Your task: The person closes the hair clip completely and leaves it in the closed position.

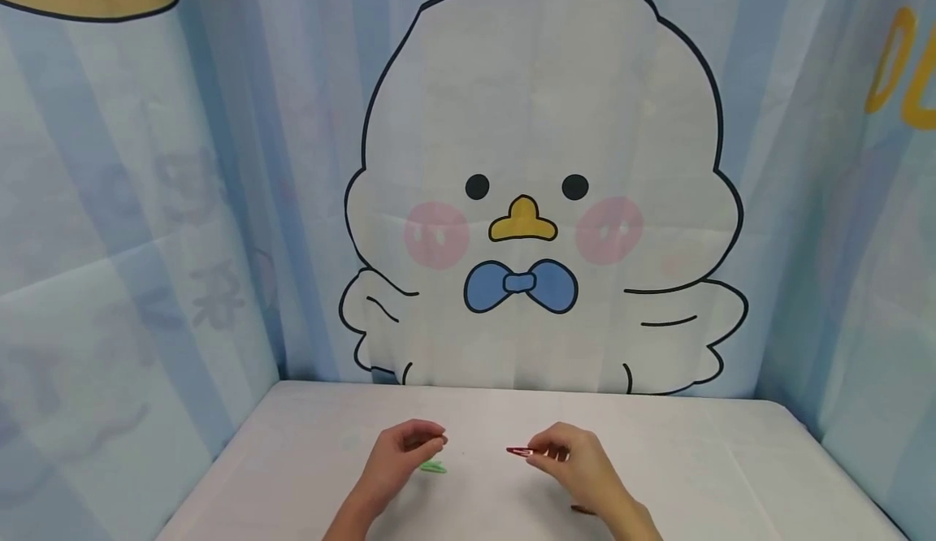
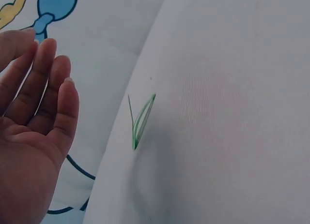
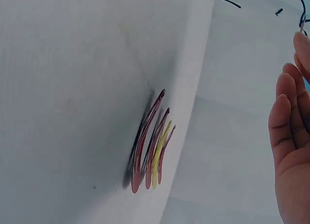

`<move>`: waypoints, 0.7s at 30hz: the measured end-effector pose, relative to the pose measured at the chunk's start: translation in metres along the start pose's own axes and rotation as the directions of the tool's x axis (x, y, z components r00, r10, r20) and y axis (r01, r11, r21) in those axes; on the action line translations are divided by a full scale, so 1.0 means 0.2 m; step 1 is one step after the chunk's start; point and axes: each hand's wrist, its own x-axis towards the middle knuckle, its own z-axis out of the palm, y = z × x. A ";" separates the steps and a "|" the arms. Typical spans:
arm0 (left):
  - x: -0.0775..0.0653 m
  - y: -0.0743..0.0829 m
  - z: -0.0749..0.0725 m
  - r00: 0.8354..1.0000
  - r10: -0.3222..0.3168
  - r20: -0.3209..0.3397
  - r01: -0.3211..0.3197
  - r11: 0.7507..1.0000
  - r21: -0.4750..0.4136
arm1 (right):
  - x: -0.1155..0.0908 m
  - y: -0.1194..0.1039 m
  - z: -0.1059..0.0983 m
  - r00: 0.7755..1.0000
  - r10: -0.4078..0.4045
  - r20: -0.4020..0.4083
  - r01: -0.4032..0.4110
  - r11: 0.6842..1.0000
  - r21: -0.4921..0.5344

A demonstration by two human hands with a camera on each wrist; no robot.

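My right hand pinches a red snap hair clip between thumb and fingertips, its tip pointing left above the white table. To the left, my left hand hovers with relaxed, bent fingers and the thumb near them; nothing shows in its grasp. Just below that hand lies a green snap hair clip, its thin prong spread away from the frame. Under the right wrist lie several more hair clips, dark red ones and a yellow one, side by side. The head view shows only part of that group, mostly hidden by the wrist.
A white-covered table fills the lower part of the head view. Behind it hangs a blue striped curtain with a large cartoon chick. More printed cloth walls stand at the left and right sides.
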 end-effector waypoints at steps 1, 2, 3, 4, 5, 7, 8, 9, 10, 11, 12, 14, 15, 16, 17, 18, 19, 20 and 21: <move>0.01 -0.01 -0.01 1.000 0.001 0.013 -0.001 1.000 0.014 | 0.00 0.01 -0.01 1.000 0.020 0.011 -0.020 1.000 -0.011; 0.01 -0.01 -0.03 1.000 0.003 0.026 -0.004 1.000 0.025 | 0.01 0.01 -0.01 0.999 0.038 0.021 -0.038 0.999 -0.023; 0.02 -0.02 -0.04 0.999 0.004 0.041 -0.006 0.999 0.032 | 0.01 0.02 -0.02 0.998 0.059 0.031 -0.058 0.998 -0.033; 0.03 -0.03 -0.06 0.998 0.005 0.055 -0.007 0.999 0.041 | 0.02 0.02 -0.03 0.996 0.076 0.040 -0.074 0.996 -0.046; 0.03 -0.04 -0.07 0.998 0.004 0.069 -0.008 0.999 0.049 | 0.03 0.03 -0.03 0.995 0.090 0.048 -0.087 0.995 -0.054; 0.05 -0.05 -0.09 0.996 0.001 0.092 -0.007 0.998 0.066 | 0.04 0.04 -0.05 0.992 0.111 0.062 -0.107 0.992 -0.070; 0.06 -0.06 -0.11 0.995 -0.002 0.103 -0.006 0.997 0.077 | 0.04 0.05 -0.05 0.990 0.120 0.069 -0.115 0.991 -0.075; 0.07 -0.07 -0.12 0.993 -0.007 0.114 -0.003 0.996 0.086 | 0.04 0.05 -0.06 0.989 0.127 0.075 -0.121 0.990 -0.078; 0.08 -0.07 -0.13 0.992 -0.011 0.124 -0.002 0.995 0.103 | 0.05 0.06 -0.06 0.989 0.128 0.079 -0.122 0.989 -0.079; 0.08 -0.07 -0.13 0.991 -0.014 0.136 -0.002 0.993 0.119 | 0.05 0.07 -0.07 0.988 0.130 0.083 -0.123 0.989 -0.079; 0.09 -0.07 -0.14 0.989 -0.018 0.149 -0.003 0.990 0.140 | 0.05 0.07 -0.07 0.988 0.129 0.088 -0.122 0.989 -0.081; 0.11 -0.07 -0.15 0.984 -0.030 0.176 -0.003 0.983 0.184 | 0.05 0.09 -0.08 0.988 0.125 0.094 -0.117 0.989 -0.085; 0.12 -0.07 -0.16 0.981 -0.037 0.191 -0.003 0.979 0.205 | 0.05 0.09 -0.08 0.988 0.124 0.097 -0.116 0.989 -0.087; 0.13 -0.07 -0.16 0.978 -0.042 0.206 -0.005 0.974 0.226 | 0.05 0.10 -0.08 0.987 0.126 0.101 -0.117 0.989 -0.089; 0.14 -0.07 -0.16 0.974 -0.050 0.222 -0.006 0.970 0.243 | 0.06 0.10 -0.09 0.986 0.132 0.105 -0.122 0.988 -0.092; 0.15 -0.08 -0.17 0.970 -0.058 0.236 -0.006 0.965 0.261 | 0.06 0.11 -0.09 0.985 0.137 0.109 -0.127 0.987 -0.095; 0.15 -0.08 -0.17 0.966 -0.066 0.251 -0.005 0.962 0.273 | 0.06 0.11 -0.09 0.983 0.146 0.114 -0.135 0.986 -0.097; 0.16 -0.08 -0.17 0.962 -0.074 0.264 -0.005 0.958 0.285 | 0.06 0.12 -0.09 0.980 0.158 0.123 -0.146 0.984 -0.099; 0.17 -0.08 -0.18 0.958 -0.079 0.277 -0.006 0.956 0.293 | 0.06 0.12 -0.09 0.977 0.168 0.132 -0.155 0.983 -0.102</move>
